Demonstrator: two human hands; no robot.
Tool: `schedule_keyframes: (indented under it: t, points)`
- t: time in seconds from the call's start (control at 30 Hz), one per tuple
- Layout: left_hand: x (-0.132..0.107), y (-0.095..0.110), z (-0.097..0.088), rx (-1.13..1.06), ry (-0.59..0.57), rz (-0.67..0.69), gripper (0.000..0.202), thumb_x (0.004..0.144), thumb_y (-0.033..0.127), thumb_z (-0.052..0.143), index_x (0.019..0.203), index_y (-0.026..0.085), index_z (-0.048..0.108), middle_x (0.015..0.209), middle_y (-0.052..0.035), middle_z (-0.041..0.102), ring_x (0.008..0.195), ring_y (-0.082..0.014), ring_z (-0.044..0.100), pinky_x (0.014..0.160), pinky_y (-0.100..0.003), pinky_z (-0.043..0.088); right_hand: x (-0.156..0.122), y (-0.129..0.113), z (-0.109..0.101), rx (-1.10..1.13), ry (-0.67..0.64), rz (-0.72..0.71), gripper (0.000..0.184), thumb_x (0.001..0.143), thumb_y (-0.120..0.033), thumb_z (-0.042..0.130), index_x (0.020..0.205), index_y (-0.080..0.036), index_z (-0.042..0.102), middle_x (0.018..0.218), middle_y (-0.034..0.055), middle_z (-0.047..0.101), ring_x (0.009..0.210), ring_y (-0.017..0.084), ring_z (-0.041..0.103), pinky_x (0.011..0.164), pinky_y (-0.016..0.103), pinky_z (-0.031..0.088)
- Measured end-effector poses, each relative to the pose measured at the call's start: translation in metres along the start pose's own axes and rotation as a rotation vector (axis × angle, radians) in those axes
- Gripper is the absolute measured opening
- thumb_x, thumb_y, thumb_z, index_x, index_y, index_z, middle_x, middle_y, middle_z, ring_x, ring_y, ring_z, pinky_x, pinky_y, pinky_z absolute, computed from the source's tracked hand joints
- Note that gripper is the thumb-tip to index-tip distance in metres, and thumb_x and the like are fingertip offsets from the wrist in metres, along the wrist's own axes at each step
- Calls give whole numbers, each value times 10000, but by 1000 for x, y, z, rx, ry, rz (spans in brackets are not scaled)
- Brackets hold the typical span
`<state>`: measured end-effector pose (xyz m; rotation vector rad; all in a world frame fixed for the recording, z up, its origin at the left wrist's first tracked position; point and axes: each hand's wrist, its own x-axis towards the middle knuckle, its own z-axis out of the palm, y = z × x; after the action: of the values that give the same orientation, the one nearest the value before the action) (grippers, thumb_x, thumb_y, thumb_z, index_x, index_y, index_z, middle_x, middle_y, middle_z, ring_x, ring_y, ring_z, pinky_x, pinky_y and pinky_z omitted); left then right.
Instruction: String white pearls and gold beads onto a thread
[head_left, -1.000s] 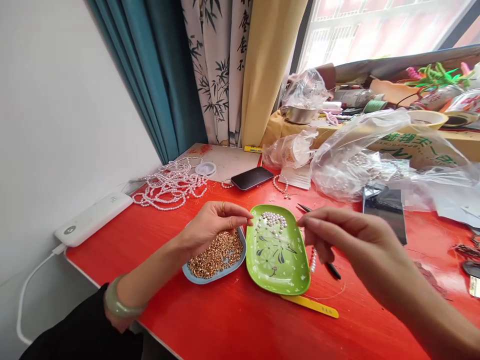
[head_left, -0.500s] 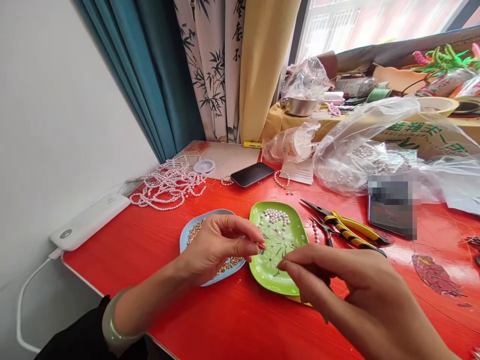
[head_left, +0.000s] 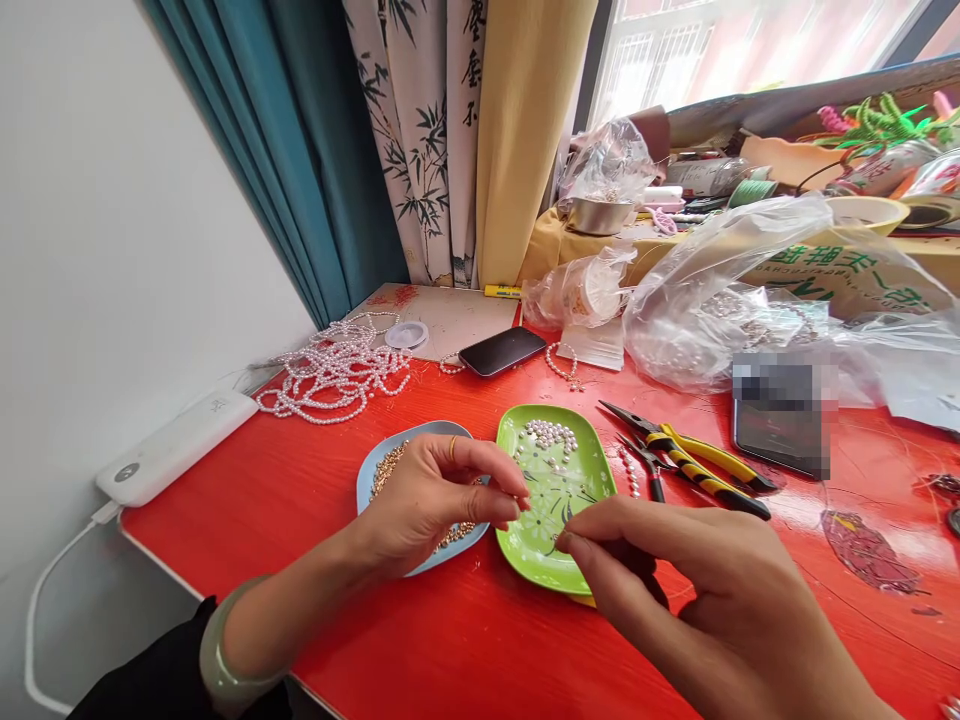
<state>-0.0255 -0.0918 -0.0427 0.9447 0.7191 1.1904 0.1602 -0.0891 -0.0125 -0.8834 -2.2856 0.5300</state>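
Under both hands: glossy red tabletop (head_left: 457, 655), window (head_left: 675, 60) far ahead-right. White wall (head_left: 112, 180) well left of the grip, teal curtain (head_left: 300, 180) ahead-left, yellow-draped ledge (head_left: 551, 250) crowded with stuff beyond the far side.

Grip: left hand (head_left: 431, 500) in a thumb-forefinger pinch, tips about meeting; right hand (head_left: 690, 590) in a similar pinch just right of it. Contents too small to tell, tiny speck at the right tips at most. Hands near each other, not touching.

Green tray (head_left: 525, 565) sits between and just past the two pinches, white beads (head_left: 551, 436) bunched at its far end. Blue tray (head_left: 363, 485) is behind the left hand, which hides much of it; gold beads (head_left: 388, 468) show either side.

Edges: tabletop edge runs diagonally beneath the left forearm. Tray rims just beside each other, junction partly behind left fingers.

Room: red surface between the forearms on the near side, more left of the blue tray up to white bead strands (head_left: 337, 370). Tighter past the right hand: yellow-black pliers (head_left: 690, 465), then pixelated phone (head_left: 776, 440). Dark phone (head_left: 502, 352) lies farther ahead, plastic bag (head_left: 690, 330) ahead-right.
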Motion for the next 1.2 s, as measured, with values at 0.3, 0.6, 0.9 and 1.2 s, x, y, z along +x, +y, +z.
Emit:
schedule_keyframes:
  t: [0.3,0.6,0.9,1.2]
  points:
    - [1,3,-1,80,-12,55,138,642,74,750,677,207,740,659,19,660,618,-59,561,561,-143,448,5,2,0,98,-140,96,213,825,-127,482,653,-180,597,507,-41,538,445,67,459,432,163,353]
    - [1,11,2,259,-3,210,185,657,43,721,706,219,746,680,-1,647,653,-98,568,586,-196,458,12,10,1,276,-312,272,272,870,-274,438,666,-187,596,555,-16,545,495,101,480,434,185,368]
    - [-5,22,4,559,30,284,124,658,73,731,702,188,733,691,-17,641,666,-120,580,594,-224,474,12,8,-3,235,-254,237,240,852,-232,469,693,-178,641,586,-1,616,523,114,528,455,192,400]
    - [-7,21,8,736,12,455,62,691,138,728,733,184,721,685,-30,659,667,-141,587,612,-259,487,14,9,-4,289,-243,214,215,852,-217,493,703,-184,645,595,-7,621,518,103,537,448,179,422]
